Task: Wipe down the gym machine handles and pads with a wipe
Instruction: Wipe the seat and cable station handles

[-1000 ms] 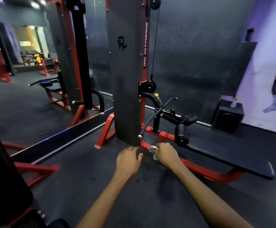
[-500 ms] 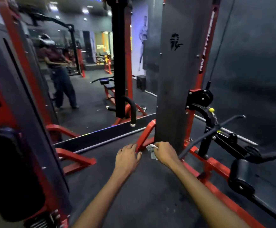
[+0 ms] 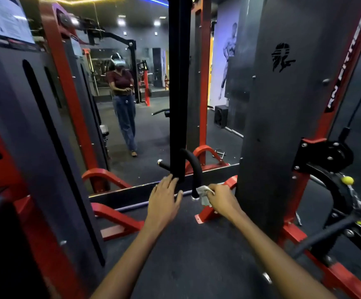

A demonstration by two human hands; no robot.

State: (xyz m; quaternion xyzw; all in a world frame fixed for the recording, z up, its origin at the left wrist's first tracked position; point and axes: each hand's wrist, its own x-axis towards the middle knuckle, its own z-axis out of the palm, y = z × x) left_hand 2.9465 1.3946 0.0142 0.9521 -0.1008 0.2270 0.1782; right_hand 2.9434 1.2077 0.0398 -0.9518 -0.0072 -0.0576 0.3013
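Right hand (image 3: 222,199) pinches the crumpled white wipe (image 3: 204,194) beside the curved black foam handle (image 3: 194,169), seemingly ready to wipe; left hand (image 3: 164,197) hovers, fingers relaxed.

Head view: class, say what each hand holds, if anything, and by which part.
The right hand pinches a crumpled white wipe by its near side, its far end sticking out past the fingers. The left hand holds nothing.

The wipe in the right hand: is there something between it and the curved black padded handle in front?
Nothing visible stands between them. The right hand pinches the wipe right beside the lower end of the curved padded handle. The left hand is open, off to the left.
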